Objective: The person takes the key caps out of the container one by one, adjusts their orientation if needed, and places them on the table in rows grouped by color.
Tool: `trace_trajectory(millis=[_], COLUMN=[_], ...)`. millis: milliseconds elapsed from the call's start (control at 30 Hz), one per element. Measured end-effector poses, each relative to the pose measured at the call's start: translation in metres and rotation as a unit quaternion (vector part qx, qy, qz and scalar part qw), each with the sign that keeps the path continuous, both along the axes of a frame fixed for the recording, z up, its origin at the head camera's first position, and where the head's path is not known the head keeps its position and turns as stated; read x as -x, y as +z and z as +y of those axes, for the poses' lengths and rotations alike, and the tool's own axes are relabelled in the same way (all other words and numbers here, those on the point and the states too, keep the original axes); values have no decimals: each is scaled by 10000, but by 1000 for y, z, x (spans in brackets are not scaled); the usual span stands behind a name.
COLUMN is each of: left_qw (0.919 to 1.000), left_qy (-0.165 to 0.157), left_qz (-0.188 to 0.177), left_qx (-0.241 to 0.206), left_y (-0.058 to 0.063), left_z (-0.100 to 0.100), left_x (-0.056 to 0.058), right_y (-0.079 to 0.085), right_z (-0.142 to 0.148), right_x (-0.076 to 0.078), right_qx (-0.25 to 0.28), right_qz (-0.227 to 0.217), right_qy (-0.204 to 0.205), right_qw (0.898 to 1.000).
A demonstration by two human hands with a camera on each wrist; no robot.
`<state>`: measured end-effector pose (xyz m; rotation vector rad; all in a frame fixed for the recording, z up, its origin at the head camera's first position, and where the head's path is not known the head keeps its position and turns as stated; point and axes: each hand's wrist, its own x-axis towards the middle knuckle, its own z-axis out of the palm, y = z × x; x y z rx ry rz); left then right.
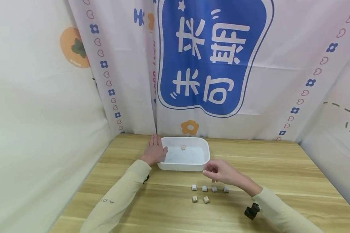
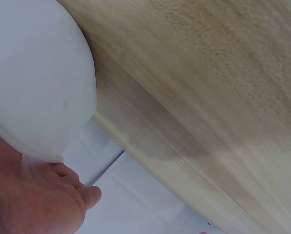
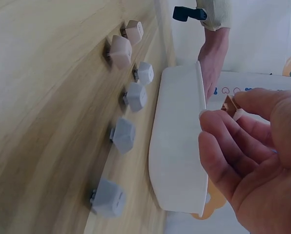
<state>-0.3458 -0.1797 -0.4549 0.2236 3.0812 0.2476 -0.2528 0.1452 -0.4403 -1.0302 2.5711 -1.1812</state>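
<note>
A white plastic tub (image 1: 182, 167) stands near the back of the table, with one pale keycap (image 1: 183, 147) lying inside. My left hand (image 1: 155, 152) rests on the tub's left rim, fingers fairly straight; in the left wrist view the same hand (image 2: 38, 200) lies against the rim. Just off the tub's front right corner, my right hand (image 1: 221, 172) is raised over the table. Between its thumb and fingers it pinches a brownish keycap (image 3: 229, 106), its hollow underside partly showing. Several white keycaps (image 1: 204, 188) form a row below that hand, with two beige keycaps (image 1: 194, 199) in front.
The wood-grain table (image 1: 157, 207) ends at a printed cloth (image 1: 134, 106) hanging behind the tub. More cloth encloses the left and right sides. A black strap device (image 1: 252, 211) sits on the right wrist.
</note>
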Motion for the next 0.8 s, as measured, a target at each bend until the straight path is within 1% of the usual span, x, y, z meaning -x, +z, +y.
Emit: trace_trajectory(millis=[200,400,633,800], left_qw=[10000,10000,10000,10000], left_qy=[-32,-43,-65,-57], left_qz=[-21,-28,-61,-53], left_qx=[13,11,10,46], left_y=[2,3,2,3], left_z=[0,0,0,0], left_x=[-1,-2,-2,-2], right_y=[-5,-8,-11,-17], right_z=[9,18,27,31], right_x=[-4,-11,-22,-27], right_qx=[54,-109,-359,-564], right_qz=[-191,-295,-208,33], right_qy=[101,106,40,-89], right_qw=[9998,9994,9991,9984])
